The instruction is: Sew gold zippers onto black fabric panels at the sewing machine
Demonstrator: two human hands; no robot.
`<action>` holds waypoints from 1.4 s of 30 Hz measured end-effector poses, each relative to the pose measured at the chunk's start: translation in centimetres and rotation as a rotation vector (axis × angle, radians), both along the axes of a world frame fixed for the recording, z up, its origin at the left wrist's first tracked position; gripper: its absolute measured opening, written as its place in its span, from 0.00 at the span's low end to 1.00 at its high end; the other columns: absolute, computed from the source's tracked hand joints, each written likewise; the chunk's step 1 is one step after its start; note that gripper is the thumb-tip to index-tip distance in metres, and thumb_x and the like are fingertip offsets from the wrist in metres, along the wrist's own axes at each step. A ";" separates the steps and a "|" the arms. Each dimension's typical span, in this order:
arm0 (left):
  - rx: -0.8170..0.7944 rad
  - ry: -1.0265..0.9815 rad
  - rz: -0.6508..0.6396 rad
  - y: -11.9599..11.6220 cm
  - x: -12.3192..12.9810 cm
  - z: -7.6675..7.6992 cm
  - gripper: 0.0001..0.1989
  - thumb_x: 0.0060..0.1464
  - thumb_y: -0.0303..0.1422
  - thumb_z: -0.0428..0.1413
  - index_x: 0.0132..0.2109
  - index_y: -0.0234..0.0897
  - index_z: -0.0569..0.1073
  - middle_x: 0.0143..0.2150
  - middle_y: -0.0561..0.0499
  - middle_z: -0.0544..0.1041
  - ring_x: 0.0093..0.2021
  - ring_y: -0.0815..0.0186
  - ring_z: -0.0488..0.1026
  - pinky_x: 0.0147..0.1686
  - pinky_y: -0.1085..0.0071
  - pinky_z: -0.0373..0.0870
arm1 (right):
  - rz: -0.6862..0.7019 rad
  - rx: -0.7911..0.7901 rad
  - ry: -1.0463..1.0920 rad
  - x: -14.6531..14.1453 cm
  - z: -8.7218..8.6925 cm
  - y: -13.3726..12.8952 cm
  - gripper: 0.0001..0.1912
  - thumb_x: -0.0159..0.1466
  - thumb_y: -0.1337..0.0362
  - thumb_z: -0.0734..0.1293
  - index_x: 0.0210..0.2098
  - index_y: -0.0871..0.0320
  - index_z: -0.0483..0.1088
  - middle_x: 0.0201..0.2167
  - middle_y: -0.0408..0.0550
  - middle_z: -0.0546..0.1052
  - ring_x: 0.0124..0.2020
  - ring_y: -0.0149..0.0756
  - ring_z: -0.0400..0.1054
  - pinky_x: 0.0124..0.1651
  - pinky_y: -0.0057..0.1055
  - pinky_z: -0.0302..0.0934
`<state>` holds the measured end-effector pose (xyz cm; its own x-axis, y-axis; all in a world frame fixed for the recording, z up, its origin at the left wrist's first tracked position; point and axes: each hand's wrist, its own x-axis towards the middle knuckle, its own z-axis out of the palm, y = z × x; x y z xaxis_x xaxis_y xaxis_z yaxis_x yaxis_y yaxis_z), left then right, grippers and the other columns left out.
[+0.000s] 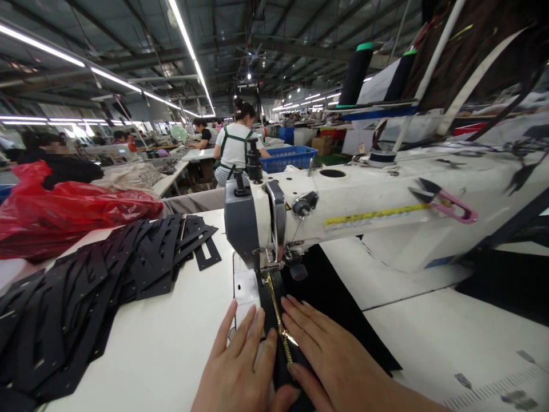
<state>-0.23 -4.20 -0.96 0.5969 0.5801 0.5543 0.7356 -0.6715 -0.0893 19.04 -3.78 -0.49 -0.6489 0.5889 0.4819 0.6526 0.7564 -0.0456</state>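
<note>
A black strip with a gold zipper [275,303] runs under the presser foot of a white sewing machine [343,200]. My left hand [242,363] lies with spread fingers at the strip's left edge, partly on the metal plate. To the right of the zipper, my right hand [328,349] rests flat on the dark material, its fingers stretched out and its thumb by the lower teeth. The gold zipper pull [288,336] shows between both hands. Black fabric [330,286] extends under and beyond my right hand.
Overlapping black cut frames [141,257] cover the left of the white table [141,349]. Behind them is a red plastic bag [77,206]. Pink-handled snips [450,206] rest on the machine arm. Thread cones [355,74] stand above. A person in white [235,146] works ahead near a blue basket [291,159].
</note>
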 end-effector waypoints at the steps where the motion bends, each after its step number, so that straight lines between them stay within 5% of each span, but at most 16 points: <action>1: -0.008 0.026 -0.012 0.0 -0.1 0.0 0.21 0.52 0.46 0.52 0.43 0.33 0.74 0.46 0.40 0.76 0.49 0.52 0.71 0.55 0.52 0.59 | -0.007 0.011 0.015 -0.1 -0.1 0.0 0.20 0.60 0.67 0.57 0.49 0.72 0.67 0.52 0.62 0.67 0.54 0.47 0.61 0.52 0.38 0.62; 6: -0.081 0.112 -0.046 0.0 -0.5 0.6 0.20 0.51 0.42 0.53 0.47 0.33 0.72 0.47 0.39 0.74 0.48 0.51 0.70 0.50 0.51 0.65 | -0.049 0.174 0.190 -0.4 -1.5 -1.0 0.13 0.58 0.73 0.59 0.38 0.64 0.72 0.37 0.56 0.76 0.40 0.41 0.70 0.44 0.36 0.66; 13: -0.173 -0.215 0.027 -0.2 0.2 0.3 0.13 0.54 0.31 0.46 0.45 0.39 0.71 0.43 0.46 0.75 0.48 0.58 0.69 0.53 0.53 0.58 | 0.000 0.253 0.136 -0.7 -1.9 -2.2 0.11 0.59 0.72 0.57 0.33 0.60 0.71 0.22 0.46 0.72 0.24 0.35 0.67 0.31 0.35 0.63; 22: -0.392 -0.199 0.057 0.6 0.7 2.4 0.11 0.52 0.29 0.51 0.44 0.37 0.70 0.42 0.45 0.70 0.44 0.57 0.67 0.50 0.51 0.60 | 0.050 0.197 0.147 -0.7 -1.4 -2.2 0.10 0.59 0.73 0.58 0.29 0.64 0.71 0.20 0.48 0.69 0.21 0.35 0.62 0.23 0.32 0.57; 34: -0.470 -0.134 0.105 0.8 0.9 2.1 0.16 0.51 0.31 0.56 0.49 0.39 0.68 0.51 0.44 0.68 0.53 0.55 0.64 0.53 0.50 0.58 | -0.005 0.017 0.185 -0.9 -1.4 -2.5 0.19 0.65 0.61 0.54 0.36 0.67 0.72 0.26 0.53 0.70 0.27 0.40 0.61 0.29 0.36 0.57; 42: -0.354 -0.099 0.205 0.8 1.4 0.8 0.26 0.48 0.33 0.55 0.55 0.32 0.62 0.57 0.37 0.64 0.57 0.49 0.60 0.52 0.45 0.60 | 0.075 0.165 0.231 -0.9 -1.6 -1.9 0.27 0.68 0.56 0.48 0.32 0.65 0.72 0.21 0.49 0.70 0.23 0.36 0.61 0.25 0.34 0.55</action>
<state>1.12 -3.42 -0.12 0.4028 0.8465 0.3481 0.8508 -0.4865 0.1986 18.14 -5.66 -2.13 -0.5496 0.4446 0.7073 0.5809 0.8119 -0.0590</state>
